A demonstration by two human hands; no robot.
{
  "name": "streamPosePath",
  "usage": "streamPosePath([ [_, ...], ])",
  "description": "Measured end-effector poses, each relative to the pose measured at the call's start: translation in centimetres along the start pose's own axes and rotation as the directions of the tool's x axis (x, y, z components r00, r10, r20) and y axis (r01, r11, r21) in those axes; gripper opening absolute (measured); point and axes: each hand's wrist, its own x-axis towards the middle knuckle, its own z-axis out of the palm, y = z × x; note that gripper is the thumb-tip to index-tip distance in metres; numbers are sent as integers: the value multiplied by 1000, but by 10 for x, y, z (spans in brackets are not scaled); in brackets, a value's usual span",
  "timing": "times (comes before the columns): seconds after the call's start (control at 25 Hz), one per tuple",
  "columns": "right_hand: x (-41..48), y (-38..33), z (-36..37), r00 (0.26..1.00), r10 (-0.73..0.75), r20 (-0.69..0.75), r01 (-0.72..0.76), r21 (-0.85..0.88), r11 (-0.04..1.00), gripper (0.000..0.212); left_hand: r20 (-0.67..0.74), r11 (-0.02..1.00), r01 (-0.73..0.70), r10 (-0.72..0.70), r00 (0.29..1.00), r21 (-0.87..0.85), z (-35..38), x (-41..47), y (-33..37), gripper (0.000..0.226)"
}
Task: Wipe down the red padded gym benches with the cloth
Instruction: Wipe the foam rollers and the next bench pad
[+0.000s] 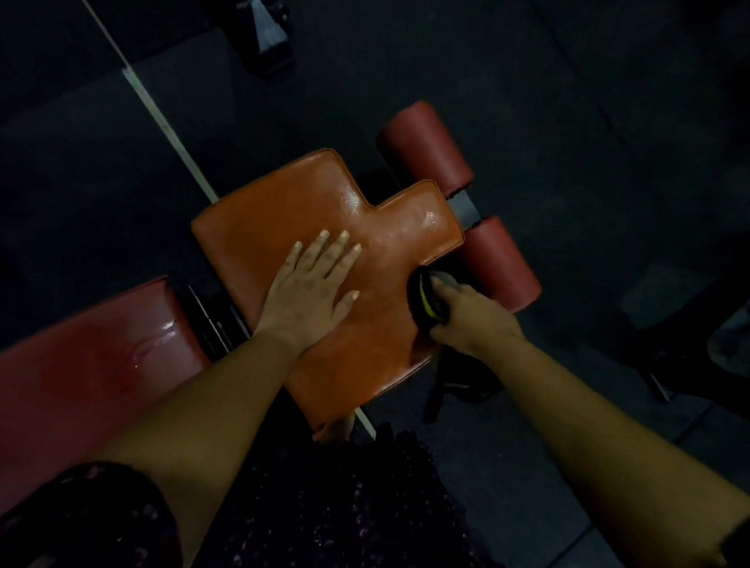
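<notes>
Left hand (310, 287) flat on seat pad (380, 223); right hand (471, 315) apparently grips cloth (424, 301).

seat pad (281, 218) - left hand (310, 287) flat on it | cloth (424, 301) at right edge

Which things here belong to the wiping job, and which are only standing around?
Belong to the job:
- seat pad, left hand pressed flat on it
- dark cloth gripped by right hand at the pad's edge
- red back pad
- two red roller pads

Just around:
- dark equipment base on the floor
- pale floor strip
</notes>
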Motion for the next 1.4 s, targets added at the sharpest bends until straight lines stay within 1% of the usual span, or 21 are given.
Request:
streamPosePath([
  [0.04,-2,3,-2,1000,-9,-7,7,-159,987,82,14,1000,4,-4,1000,0,-3,0,0,65],
  [0.08,-3,3,-4,999,10,-41,-20,-237,971,80,31,1000,3,-3,1000,5,-5,-1,0,65],
  [0.16,-5,-10,0,993,63,-100,-81,-192,978,77,71,999,-27,24,997,42,-10,-4,-3,65],
  [0.24,-9,-23,9,991,89,-102,-100,-112,989,78,116,997,-64,59,991,38,-18,-6,-12,65],
  [0.28,-15,-26,13,992,88,-88,-98,-122,988,80,120,997,-68,65,991,22,-23,-11,-17,64],
  [0.4,-35,-25,8,997,58,-55,-72,-309,948,78,7,998,-58,58,998,-25,-28,-40,-42,59],
  [0.44,-43,-31,6,995,40,-90,-70,-357,932,75,-55,998,-30,27,998,-57,-27,-59,-54,58],
  [0.52,-63,-52,13,970,-40,-238,-43,-335,941,71,-167,992,52,-71,983,-115,-19,-104,-82,57],
  [0.6,-88,-84,38,918,-174,-356,80,-265,961,75,-237,978,166,-193,952,-130,-4,-152,-110,55],
  [0.64,-99,-102,57,896,-260,-361,168,-267,949,78,-266,962,227,-260,928,-150,5,-176,-123,54],
  [0.72,-117,-137,92,857,-397,-328,309,-290,906,85,-302,914,344,-398,866,-216,20,-221,-140,53],
  [0.8,-118,-172,119,823,-486,-295,388,-332,860,94,-286,846,467,-529,799,-258,32,-267,-157,53],
  [0.84,-114,-189,127,797,-541,-270,434,-368,823,94,-273,820,510,-569,776,-260,37,-287,-167,54],
  [0.92,-97,-218,131,721,-671,-171,545,-458,702,84,-250,805,544,-591,767,-235,45,-319,-187,56],
  [1.0,-79,-245,126,668,-737,-100,589,-534,607,76,-231,806,552,-591,773,-213,51,-341,-208,58],
  [1.04,-71,-257,119,670,-732,-127,571,-543,616,75,-225,807,554,-590,775,-206,53,-347,-217,60],
  [1.12,-54,-284,104,717,-653,-244,483,-502,717,75,-227,814,548,-581,782,-195,59,-354,-229,65],
  [1.2,-32,-309,95,775,-537,-332,403,-395,826,78,-235,832,525,-555,798,-180,69,-359,-234,69],
  [1.24,-21,-321,92,820,-471,-325,366,-335,868,79,-241,838,515,-545,803,-179,74,-361,-235,70],
  [1.32,-6,-336,91,911,-344,-227,300,-207,931,78,-261,844,501,-536,803,-193,84,-362,-237,70],
  [1.4,-4,-338,96,929,-320,-185,298,-138,945,75,-288,846,492,-533,795,-208,88,-362,-237,69],
])
